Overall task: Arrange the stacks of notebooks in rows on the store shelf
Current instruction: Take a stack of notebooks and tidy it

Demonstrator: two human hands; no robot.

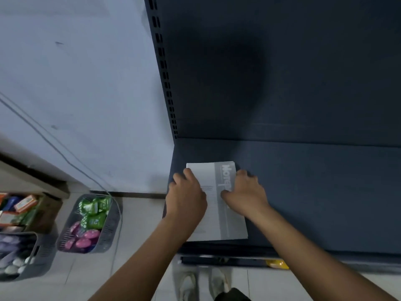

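Note:
A stack of white and grey notebooks (pixel 213 177) lies flat at the left end of the dark blue shelf (pixel 314 192), near its front edge. My left hand (pixel 186 196) grips the stack's left side, fingers curled over the edge. On the stack's right side sits my right hand (pixel 245 192), fingers curled round the right edge and thumb on the cover. Both forearms reach in from below and hide the stack's near left part.
The shelf's back panel (pixel 282 72) rises behind, with a slotted upright (pixel 165 68) at its left. A grey basket (pixel 91 224) of green and pink packets stands on the floor at left, beside another basket (pixel 21 257) and a box of goods (pixel 23 209). My shoes (pixel 201 283) show below.

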